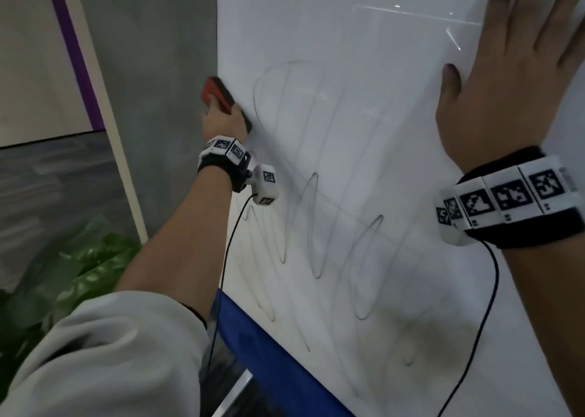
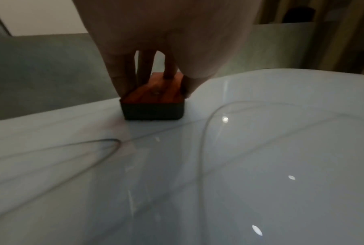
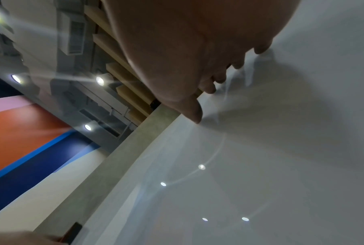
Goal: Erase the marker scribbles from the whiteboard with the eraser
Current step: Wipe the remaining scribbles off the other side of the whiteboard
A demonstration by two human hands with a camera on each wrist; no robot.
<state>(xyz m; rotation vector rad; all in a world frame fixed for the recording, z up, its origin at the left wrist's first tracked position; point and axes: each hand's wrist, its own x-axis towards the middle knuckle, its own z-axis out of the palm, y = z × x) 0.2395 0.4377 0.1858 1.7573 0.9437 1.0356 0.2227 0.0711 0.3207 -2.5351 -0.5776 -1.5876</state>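
— While gripped in left hand (image 1: 223,117), eraser (image 1: 221,95) pressed on whiteboard (image 1: 364,150) edge, nine o'clock of scribbles (image 1: 316,226). Right hand (image 1: 512,78)?
— Flat, open, bracing at two o'clock. Wiping barely begun; next, firm strokes toward three.

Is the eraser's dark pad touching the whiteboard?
Touching. The left wrist view shows the eraser with its pad flat against the whiteboard, no gap beneath.

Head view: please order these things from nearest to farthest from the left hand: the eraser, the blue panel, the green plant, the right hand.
1. eraser: gripped by the left hand against the whiteboard's left edge.
2. right hand: flat on the board, upper right.
3. green plant and blue panel: both low in the picture; too close to call.
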